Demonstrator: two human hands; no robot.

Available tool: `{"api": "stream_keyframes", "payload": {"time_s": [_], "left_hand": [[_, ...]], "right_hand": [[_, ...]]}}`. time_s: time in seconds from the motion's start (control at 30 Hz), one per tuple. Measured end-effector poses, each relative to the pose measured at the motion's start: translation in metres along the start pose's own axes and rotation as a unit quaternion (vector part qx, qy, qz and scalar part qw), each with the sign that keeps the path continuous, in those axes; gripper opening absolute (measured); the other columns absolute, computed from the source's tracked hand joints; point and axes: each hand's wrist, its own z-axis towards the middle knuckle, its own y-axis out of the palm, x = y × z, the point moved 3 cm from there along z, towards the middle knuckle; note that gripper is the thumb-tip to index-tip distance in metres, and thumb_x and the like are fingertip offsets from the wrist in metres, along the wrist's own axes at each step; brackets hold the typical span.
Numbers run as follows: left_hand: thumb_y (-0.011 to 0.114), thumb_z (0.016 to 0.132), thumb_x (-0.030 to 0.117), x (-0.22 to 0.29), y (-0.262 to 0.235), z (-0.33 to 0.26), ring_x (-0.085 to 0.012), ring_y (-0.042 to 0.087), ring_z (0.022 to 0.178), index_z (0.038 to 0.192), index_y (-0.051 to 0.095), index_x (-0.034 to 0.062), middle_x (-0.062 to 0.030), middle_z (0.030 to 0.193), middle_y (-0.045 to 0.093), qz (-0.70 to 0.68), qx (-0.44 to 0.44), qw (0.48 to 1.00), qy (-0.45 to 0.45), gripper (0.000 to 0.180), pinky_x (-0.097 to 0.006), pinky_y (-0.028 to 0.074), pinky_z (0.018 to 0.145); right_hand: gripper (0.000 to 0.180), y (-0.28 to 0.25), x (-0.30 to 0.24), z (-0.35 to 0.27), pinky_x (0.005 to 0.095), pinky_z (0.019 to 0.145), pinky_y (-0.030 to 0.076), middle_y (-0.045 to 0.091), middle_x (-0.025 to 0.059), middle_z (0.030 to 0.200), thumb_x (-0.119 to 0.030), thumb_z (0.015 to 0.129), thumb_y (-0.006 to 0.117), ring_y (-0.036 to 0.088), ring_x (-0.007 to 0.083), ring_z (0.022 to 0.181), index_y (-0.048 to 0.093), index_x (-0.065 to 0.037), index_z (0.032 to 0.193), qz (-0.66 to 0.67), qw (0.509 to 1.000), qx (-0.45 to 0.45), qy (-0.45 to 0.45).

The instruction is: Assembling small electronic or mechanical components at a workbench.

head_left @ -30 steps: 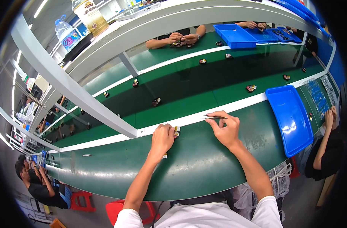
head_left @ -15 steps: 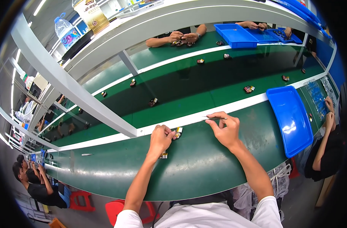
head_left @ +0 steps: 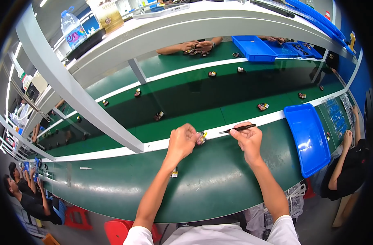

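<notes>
My left hand (head_left: 181, 142) is raised over the far side of the green worktop, fingers pinched on a small electronic part (head_left: 201, 138) with yellow and white on it, blurred by motion. To its right, my right hand (head_left: 249, 143) is closed around dark tweezers (head_left: 245, 128). Their tips point left toward the small part, with a gap between. A second small part (head_left: 174, 174) with a white and yellow face lies on the worktop beside my left forearm, which partly covers it.
A blue tray (head_left: 307, 139) sits on the worktop at right. Beyond a white rail, several small parts (head_left: 263, 107) are spread along a green belt (head_left: 194, 116). A white post (head_left: 80, 90) slants across at left under a shelf (head_left: 186, 28). Other people work opposite and at both sides.
My left hand has lifted away from the worktop and moved right with the small part, closer to the tweezers. The tweezers have turned, showing their dark body. The whole view has shifted slightly.
</notes>
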Motion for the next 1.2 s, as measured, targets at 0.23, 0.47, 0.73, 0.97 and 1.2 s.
{"api": "stream_keyframes", "payload": {"time_s": [0.23,0.47,0.73,0.97,1.2], "left_hand": [[0.073,0.089,0.009,0.04,0.011,-0.004,-0.008,0.06,0.047,0.09,0.066,-0.0063,-0.0115,0.073,0.073,-0.049,-0.033,0.998,0.027,0.017,-0.026,0.043,0.042],[0.074,0.088,0.009,0.038,0.012,-0.005,-0.0059,0.051,0.044,0.088,0.068,-0.0053,-0.0105,0.068,0.072,-0.008,0.028,0.992,0.127,0.016,-0.025,0.036,0.043],[0.073,0.087,0.008,0.038,0.014,-0.007,-0.0056,0.048,0.043,0.088,0.068,-0.0052,-0.0113,0.068,0.072,-0.006,0.017,0.992,0.126,0.015,-0.025,0.035,0.043],[0.07,0.088,0.009,0.036,0.016,-0.008,-0.0245,0.069,0.056,0.088,0.068,-0.0018,-0.0158,0.074,0.073,0.022,0.002,0.995,0.097,0.011,-0.034,0.052,0.054],[0.07,0.09,0.008,0.035,0.02,-0.01,-0.0092,0.058,0.046,0.092,0.066,-0.0051,-0.0134,0.071,0.073,-0.006,-0.004,0.993,0.115,0.013,-0.026,0.042,0.045]], "right_hand": [[0.015,0.006,0.002,-0.006,0.0166,0.048,0.033,0.069,0.006,0.08,0.005,0.084,0.076,0.049,-0.0005,0.057,0.065,0.003,0.093,-0.007,0.998,-0.047,-0.044],[0.016,0.012,-0.004,-0.014,0.0155,0.048,0.031,0.07,0.0037,0.086,0.004,0.082,0.079,0.045,-0.002,0.054,0.067,0.003,0.093,-0.111,0.986,-0.037,-0.122],[0.019,0.012,-0.002,-0.016,0.0152,0.049,0.032,0.069,0.0026,0.085,0.005,0.081,0.079,0.045,-0.0018,0.055,0.066,0.002,0.094,-0.172,0.975,-0.037,-0.136],[0.015,0.012,-0.003,-0.015,0.0164,0.047,0.03,0.07,0.003,0.084,0.002,0.08,0.08,0.044,-0.0016,0.051,0.07,0.003,0.091,-0.15,0.975,-0.018,-0.16],[0.015,0.014,-0.001,-0.016,0.0164,0.047,0.029,0.07,0.0013,0.083,0.004,0.08,0.08,0.042,-0.0023,0.052,0.07,0.002,0.091,-0.181,0.969,-0.042,-0.16]]}}
